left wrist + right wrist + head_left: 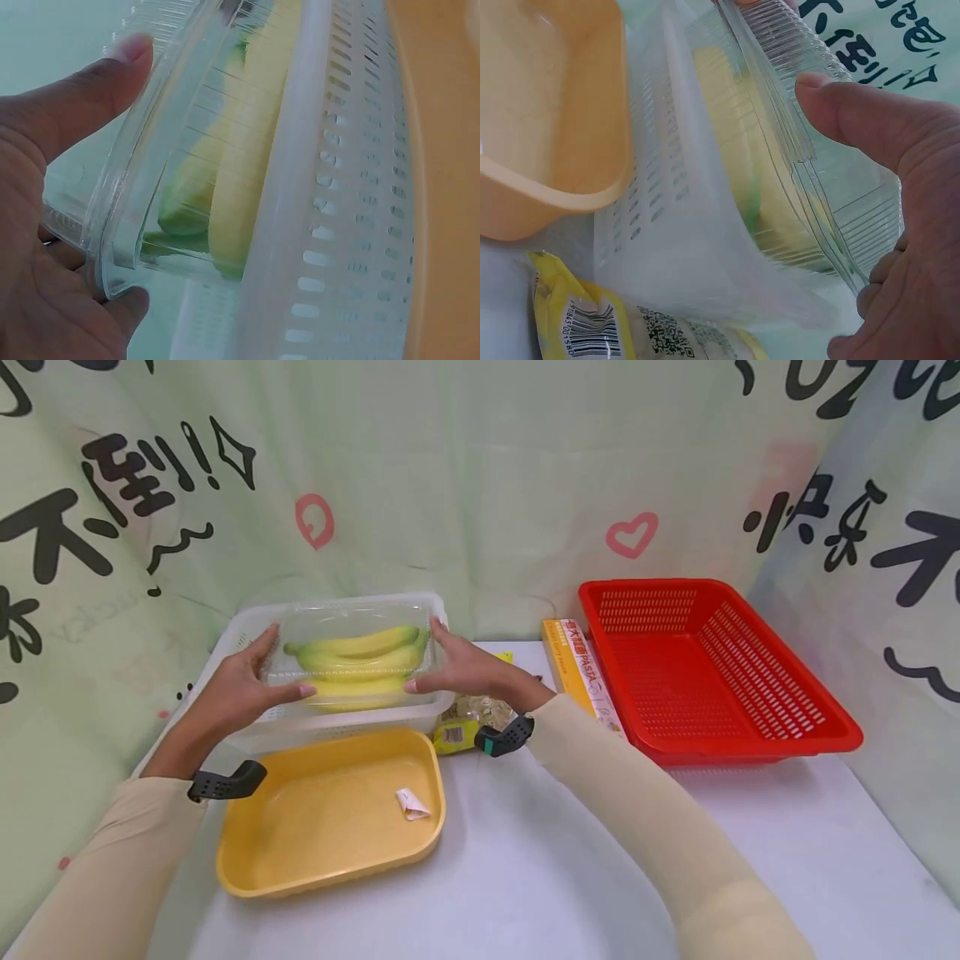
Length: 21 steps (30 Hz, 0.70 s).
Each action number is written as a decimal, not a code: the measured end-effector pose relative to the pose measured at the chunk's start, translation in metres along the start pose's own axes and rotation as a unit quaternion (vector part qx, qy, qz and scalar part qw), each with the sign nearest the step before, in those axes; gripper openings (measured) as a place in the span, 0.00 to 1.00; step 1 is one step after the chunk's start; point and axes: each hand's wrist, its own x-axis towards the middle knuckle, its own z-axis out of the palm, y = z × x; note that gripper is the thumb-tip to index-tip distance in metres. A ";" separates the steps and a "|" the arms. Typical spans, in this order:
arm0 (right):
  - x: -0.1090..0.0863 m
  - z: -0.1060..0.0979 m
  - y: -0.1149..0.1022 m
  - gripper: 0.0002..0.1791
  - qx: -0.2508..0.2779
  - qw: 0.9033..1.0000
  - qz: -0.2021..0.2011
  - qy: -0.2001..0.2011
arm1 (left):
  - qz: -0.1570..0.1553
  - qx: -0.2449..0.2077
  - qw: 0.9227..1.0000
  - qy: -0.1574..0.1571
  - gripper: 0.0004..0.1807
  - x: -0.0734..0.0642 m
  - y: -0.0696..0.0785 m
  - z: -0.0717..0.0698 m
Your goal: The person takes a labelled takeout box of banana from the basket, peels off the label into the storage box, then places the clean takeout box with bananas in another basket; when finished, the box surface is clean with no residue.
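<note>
A lidded clear plastic box (341,620) with yellow bananas (352,662) inside sits at the opening of a white perforated basket (360,721). My left hand (243,683) grips the box's left end, thumb on the lid (161,26) and fingers under its rim. At the other end my right hand (476,670) holds it the same way, its thumb on the near corner and fingers curled below the rim in the right wrist view. The lower part of the box is inside the basket's rim, partly hidden by the front wall.
In front stands a yellow basin (307,810) with a small paper scrap (412,804) in it. A yellow-ended plastic packet (456,735) lies beside the white basket. Farther right are a pasta box (577,668) and a red basket (720,750). A printed curtain (480,510) hangs behind.
</note>
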 end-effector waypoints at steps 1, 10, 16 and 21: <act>0.001 0.001 0.001 0.65 -0.006 1.000 0.001 -0.001 | 0.001 0.004 1.000 -0.001 0.62 0.000 -0.001 0.000; 0.009 0.007 0.002 0.65 -0.049 0.999 0.018 -0.009 | -0.004 0.021 0.999 -0.024 0.62 0.003 -0.006 -0.004; 0.011 0.008 0.001 0.63 -0.049 0.999 0.022 -0.005 | -0.014 0.029 0.999 -0.033 0.63 0.007 -0.006 -0.003; 0.014 0.010 0.000 0.63 -0.063 0.998 0.014 -0.007 | -0.020 0.036 0.998 -0.037 0.64 0.008 -0.010 -0.003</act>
